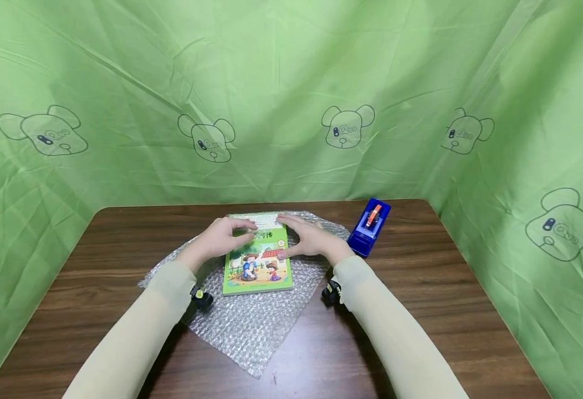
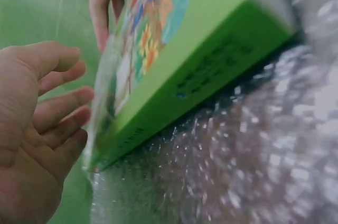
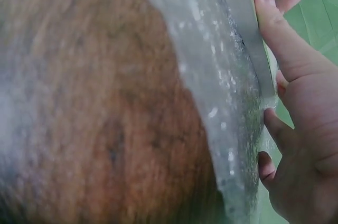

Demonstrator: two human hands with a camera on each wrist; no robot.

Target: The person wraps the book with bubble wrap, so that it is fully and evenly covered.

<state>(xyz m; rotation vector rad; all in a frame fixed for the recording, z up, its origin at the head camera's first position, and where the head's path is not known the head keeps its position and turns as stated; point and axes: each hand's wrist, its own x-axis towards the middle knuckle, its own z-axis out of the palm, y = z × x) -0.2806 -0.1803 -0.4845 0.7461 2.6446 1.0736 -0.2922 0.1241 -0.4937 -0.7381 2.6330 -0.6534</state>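
A green illustrated book (image 1: 256,266) lies on a sheet of bubble wrap (image 1: 256,327), one corner of which points toward the front of the table. Over the book's upper left part is the left hand (image 1: 221,237), fingers loosely bent; in the left wrist view that hand (image 2: 42,113) is beside the book's spine (image 2: 179,86) and grips nothing. The right hand (image 1: 311,237) touches the book's right side with spread fingers. In the right wrist view its thumb lies on the edge of the book (image 3: 248,34), the other fingers (image 3: 274,129) against the bubble wrap (image 3: 211,102).
A blue tape dispenser (image 1: 368,228) with an orange part stands at the back right, just beyond the right hand. The brown wooden table (image 1: 421,288) ends at a green curtain (image 1: 281,166) that hangs behind it and along both sides.
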